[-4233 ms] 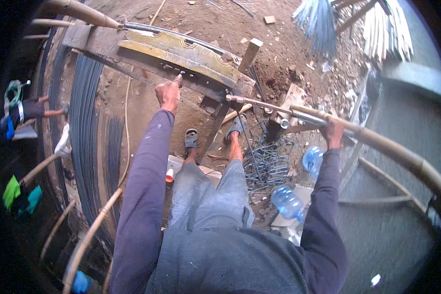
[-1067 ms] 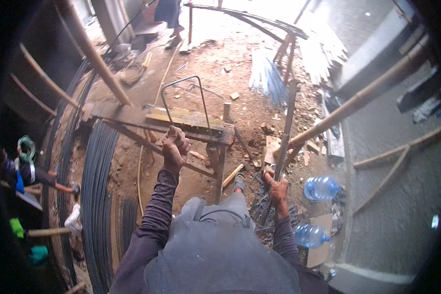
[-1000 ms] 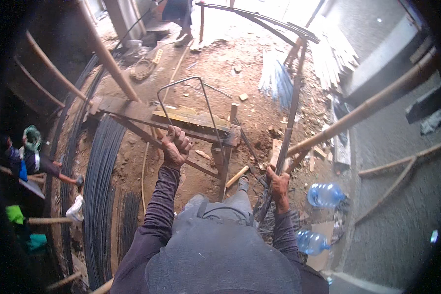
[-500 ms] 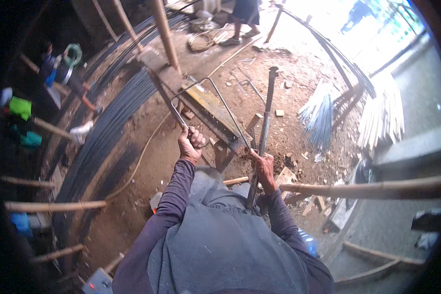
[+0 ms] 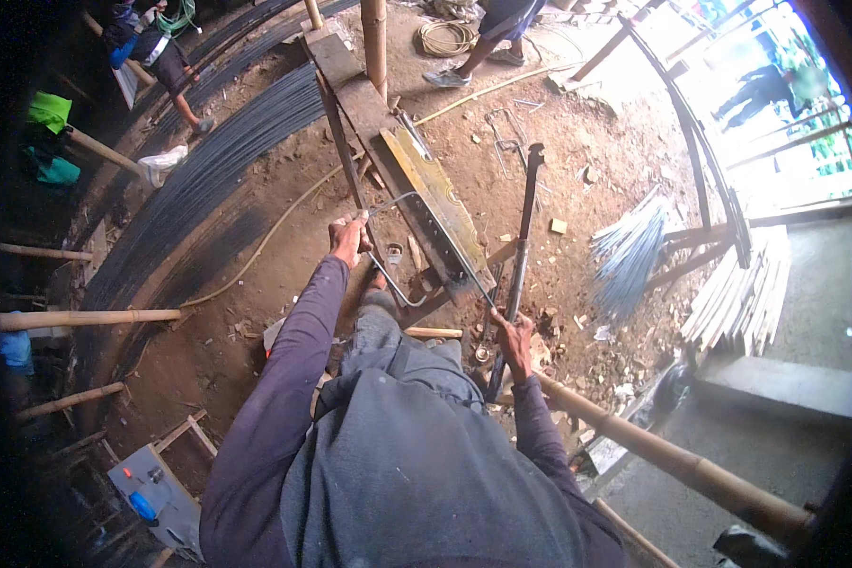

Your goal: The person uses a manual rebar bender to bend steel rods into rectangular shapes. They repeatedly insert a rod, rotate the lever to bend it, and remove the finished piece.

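Note:
A thin steel rod bent into an open, roughly rectangular stirrup spans between my hands over the end of a work bench. My left hand is closed on its left side, near a bend. My right hand grips the rod's straight right side near its lower end. A long metal bar with a notched tip stands slanted beside my right hand, which overlaps it; whether the fingers also hold the bar I cannot tell. Under the rod lies the bench's yellowish plate, bolted along a dark steel edge.
Long dark rods curve along the ground at left. Cut rods and pale strips lie at right. A bamboo pole runs close by my right arm. Other people are at the far side, one near a coiled hose.
The bent rod has turned and dropped lower, now lying over the bench end. My left hand has moved slightly left and up; my right hand has shifted a little down. The view has shifted.

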Demonstrator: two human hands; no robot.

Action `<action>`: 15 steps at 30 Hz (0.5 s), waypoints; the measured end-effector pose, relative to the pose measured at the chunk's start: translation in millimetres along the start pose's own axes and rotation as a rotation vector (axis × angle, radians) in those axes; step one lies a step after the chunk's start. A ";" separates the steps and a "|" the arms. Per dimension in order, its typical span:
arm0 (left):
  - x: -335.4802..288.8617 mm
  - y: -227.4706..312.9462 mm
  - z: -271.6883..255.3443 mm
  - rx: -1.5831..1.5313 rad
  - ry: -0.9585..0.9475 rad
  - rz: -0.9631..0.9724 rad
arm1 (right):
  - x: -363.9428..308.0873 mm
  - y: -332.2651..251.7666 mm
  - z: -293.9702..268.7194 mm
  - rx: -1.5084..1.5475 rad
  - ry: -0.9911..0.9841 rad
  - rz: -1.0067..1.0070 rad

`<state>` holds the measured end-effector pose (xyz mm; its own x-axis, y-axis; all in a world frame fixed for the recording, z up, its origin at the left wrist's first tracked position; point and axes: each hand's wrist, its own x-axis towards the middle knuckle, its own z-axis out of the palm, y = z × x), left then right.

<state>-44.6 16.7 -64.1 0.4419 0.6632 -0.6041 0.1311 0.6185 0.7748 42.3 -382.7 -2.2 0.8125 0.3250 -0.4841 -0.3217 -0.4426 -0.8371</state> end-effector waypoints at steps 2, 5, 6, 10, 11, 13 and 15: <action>16.3 -10.1 3.4 0.020 0.020 0.023 | 6.9 1.1 4.3 -0.062 0.069 -0.053; 38.6 -34.1 0.2 0.161 0.021 -0.026 | 11.6 9.2 7.5 -0.167 0.094 -0.015; 46.2 -42.6 -1.8 0.216 0.009 -0.045 | 14.2 14.0 7.5 -0.218 0.115 0.011; 69.9 -64.8 -7.7 0.414 0.036 -0.067 | 20.9 45.6 15.3 -0.122 0.094 0.049; 74.2 -65.7 -8.6 0.476 0.021 -0.046 | 22.0 53.9 15.0 -0.065 0.092 0.095; 80.7 -63.1 -8.9 0.556 -0.014 -0.095 | 27.1 70.0 19.6 0.014 0.111 0.127; 85.6 -57.3 -5.6 0.812 -0.048 -0.016 | 33.0 82.7 22.6 -0.047 0.125 0.100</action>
<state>-19.3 40.4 -161.3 0.4696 0.6263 -0.6222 0.7328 0.1166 0.6704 31.5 -389.7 -93.1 0.8327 0.1720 -0.5263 -0.3831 -0.5073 -0.7719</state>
